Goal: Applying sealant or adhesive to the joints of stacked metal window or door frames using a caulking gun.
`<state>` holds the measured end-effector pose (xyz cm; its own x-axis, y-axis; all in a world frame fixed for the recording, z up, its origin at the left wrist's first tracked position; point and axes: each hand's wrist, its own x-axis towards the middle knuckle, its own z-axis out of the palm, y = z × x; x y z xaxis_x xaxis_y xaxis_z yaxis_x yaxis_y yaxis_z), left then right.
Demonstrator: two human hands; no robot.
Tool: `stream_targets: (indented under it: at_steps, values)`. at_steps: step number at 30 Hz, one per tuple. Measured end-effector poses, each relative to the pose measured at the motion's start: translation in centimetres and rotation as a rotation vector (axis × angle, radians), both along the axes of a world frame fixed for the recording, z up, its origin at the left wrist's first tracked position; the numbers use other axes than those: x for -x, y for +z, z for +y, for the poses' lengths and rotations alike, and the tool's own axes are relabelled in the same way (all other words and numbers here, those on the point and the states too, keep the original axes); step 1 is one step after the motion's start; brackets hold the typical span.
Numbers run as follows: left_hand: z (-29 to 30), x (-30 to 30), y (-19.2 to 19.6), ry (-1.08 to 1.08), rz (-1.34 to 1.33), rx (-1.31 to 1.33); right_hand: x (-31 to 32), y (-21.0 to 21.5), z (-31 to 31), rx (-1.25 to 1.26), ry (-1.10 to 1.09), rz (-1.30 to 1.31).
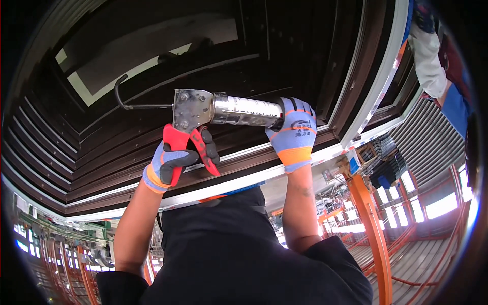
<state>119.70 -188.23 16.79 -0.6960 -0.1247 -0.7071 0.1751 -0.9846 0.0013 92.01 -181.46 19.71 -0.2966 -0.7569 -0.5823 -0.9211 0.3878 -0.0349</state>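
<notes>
A caulking gun [192, 108] lies level across the view above a dark brown framed panel [284, 76]. Its bent metal rod sticks out to the left, and a pale cartridge [249, 106] sits in its barrel. My left hand [169, 161], in a blue-grey glove with an orange cuff, is closed around the red handle, the dark fingers at the red trigger. My right hand [296, 127], gloved alike, wraps the barrel's right end. The nozzle is hidden behind that hand.
A white frame edge [244, 175] runs along the panel's near side, close to my body. On the right stands an orange post [370, 223]. Another person's pale sleeve [429, 63] shows at the upper right, beside a ribbed grey panel [424, 132].
</notes>
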Motion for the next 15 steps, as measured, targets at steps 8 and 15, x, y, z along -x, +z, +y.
stream_targets:
  at_steps: [8, 15]
  values:
    - [0.2, 0.8, 0.1, -0.022, 0.015, 0.122, 0.5, -0.2, 0.4, 0.082, -0.056, -0.002]
    - [0.7, 0.5, 0.9, 0.020, 0.018, 0.092, 0.3, -0.4, 0.1, 0.149, -0.047, -0.017]
